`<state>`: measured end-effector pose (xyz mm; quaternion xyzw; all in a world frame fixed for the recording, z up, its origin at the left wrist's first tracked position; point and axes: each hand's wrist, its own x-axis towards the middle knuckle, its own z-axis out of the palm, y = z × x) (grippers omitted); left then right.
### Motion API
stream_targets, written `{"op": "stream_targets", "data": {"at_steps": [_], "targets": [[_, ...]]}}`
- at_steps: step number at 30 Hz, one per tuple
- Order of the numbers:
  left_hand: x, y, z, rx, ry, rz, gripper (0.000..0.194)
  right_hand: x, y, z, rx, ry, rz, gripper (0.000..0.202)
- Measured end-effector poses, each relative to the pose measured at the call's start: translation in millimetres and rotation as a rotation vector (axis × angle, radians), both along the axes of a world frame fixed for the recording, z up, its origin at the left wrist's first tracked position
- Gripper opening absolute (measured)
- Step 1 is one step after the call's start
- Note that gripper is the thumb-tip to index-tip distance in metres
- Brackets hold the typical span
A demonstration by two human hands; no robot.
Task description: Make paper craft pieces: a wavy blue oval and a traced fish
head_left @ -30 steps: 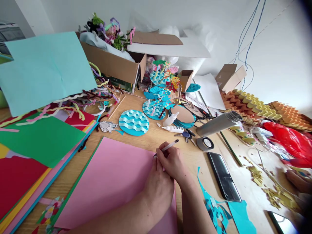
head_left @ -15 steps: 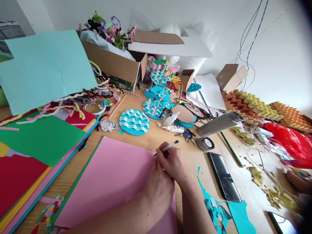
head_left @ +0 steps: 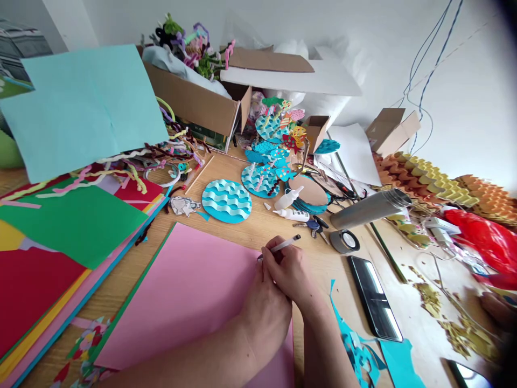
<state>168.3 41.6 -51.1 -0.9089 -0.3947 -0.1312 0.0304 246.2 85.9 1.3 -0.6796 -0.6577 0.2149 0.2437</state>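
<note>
My right hand is closed round a slim pen with a white barrel and dark end, at the far right corner of a pink paper sheet. Tucked partly beneath it, my left hand rests on the same sheet with its fingers pressed together. A small whitish piece with dark marks shows at the left fingertips; its kind is too small to make out. The pen's tip is hidden behind the fingers. Green paper shows under the pink sheet's left edge.
Coloured sheets are stacked at left. Beyond the pink sheet lie a wavy blue disc, glue bottles and keys. At right are a metal flask, its lid, a phone and blue scraps. Another person's hand appears far right.
The view has shifted slightly, so most things sit a little further right. Both hands keep nearly the same pose at the sheet's corner, the pen still in my right hand.
</note>
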Motion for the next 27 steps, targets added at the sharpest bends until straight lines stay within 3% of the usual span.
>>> {"op": "stream_targets", "data": {"at_steps": [5, 14, 27], "targets": [[0.6, -1.1, -3.6, -0.016, 0.004, -0.005, 0.032, 0.0, 0.1, 1.0, -0.007, -0.022, -0.004, 0.017], [-1.4, 1.7, 3.6, -0.030, 0.003, -0.021, 0.033, -0.1, 0.0, 0.9, -0.004, -0.046, 0.010, 0.016], [1.1, 1.4, -4.1, 0.067, 0.027, -0.006, 0.035, 1.5, -0.6, -2.5, 0.011, -0.028, 0.003, 0.017]]}}
